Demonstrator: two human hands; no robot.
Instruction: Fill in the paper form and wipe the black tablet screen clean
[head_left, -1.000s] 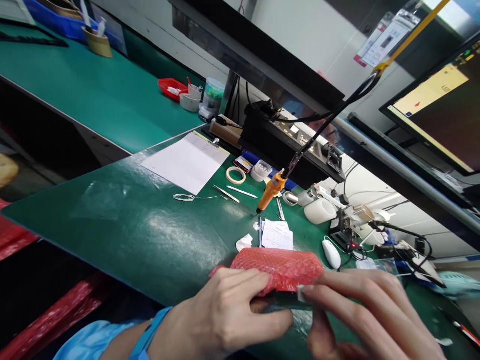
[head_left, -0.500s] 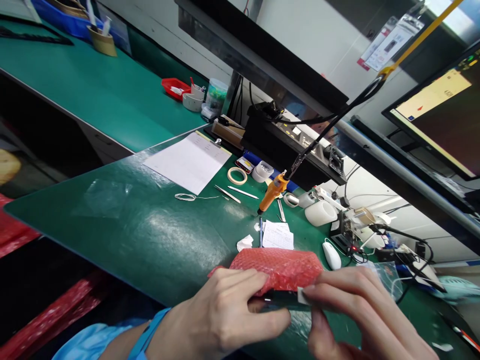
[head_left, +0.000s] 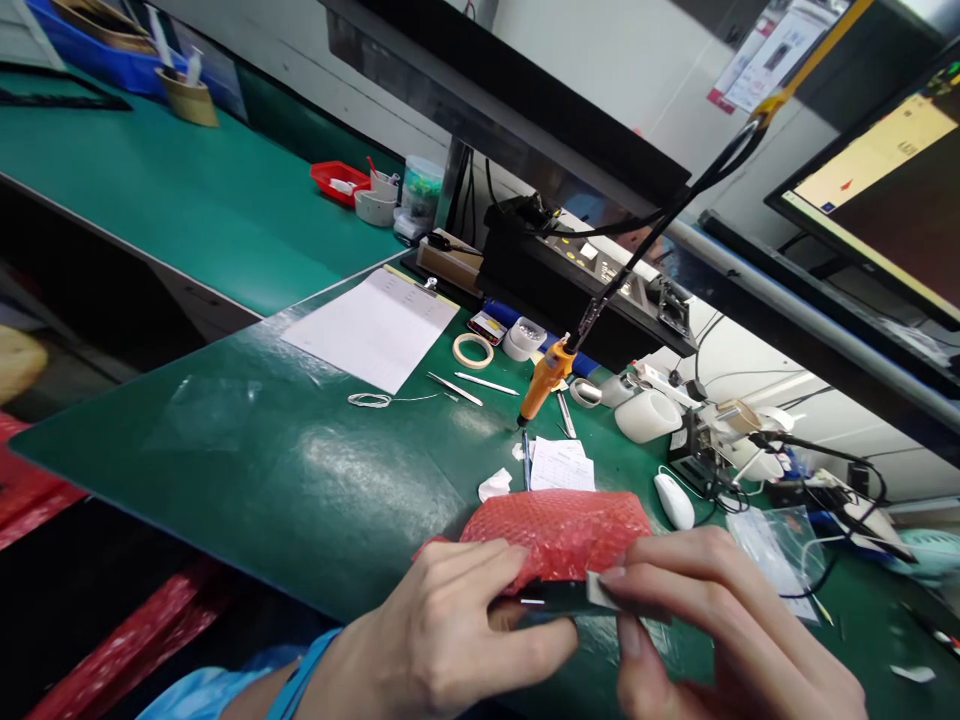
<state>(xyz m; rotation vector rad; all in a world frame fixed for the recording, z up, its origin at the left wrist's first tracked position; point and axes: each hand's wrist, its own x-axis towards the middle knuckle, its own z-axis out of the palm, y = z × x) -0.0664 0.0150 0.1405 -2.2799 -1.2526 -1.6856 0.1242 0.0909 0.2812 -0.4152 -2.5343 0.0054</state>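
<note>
My left hand (head_left: 439,630), a blue band at its wrist, is closed around the left part of a thin, dark, glossy flat piece (head_left: 551,597), thumb along the near side. Red bubble wrap (head_left: 559,525) lies just beyond the piece and touches my left fingers. My right hand (head_left: 724,615) has its thumb and fingers closed at the piece's right end. By those fingertips a small whitish tab (head_left: 598,590) sits on the dark edge. Whether the right fingers grip the tab or the piece itself, I cannot tell. My fingers hide much of the piece.
An orange electric screwdriver (head_left: 546,382) hangs from above over the green table (head_left: 322,500). Beyond my hands lie printed papers (head_left: 561,467), tweezers (head_left: 455,388), a tape roll (head_left: 472,350) and a clipboard (head_left: 367,325). A white mouse (head_left: 674,501) lies to the right.
My view has shifted slightly. Both hands keep hold of the dark piece, and the right fingers have moved a little left along with the whitish tab.
</note>
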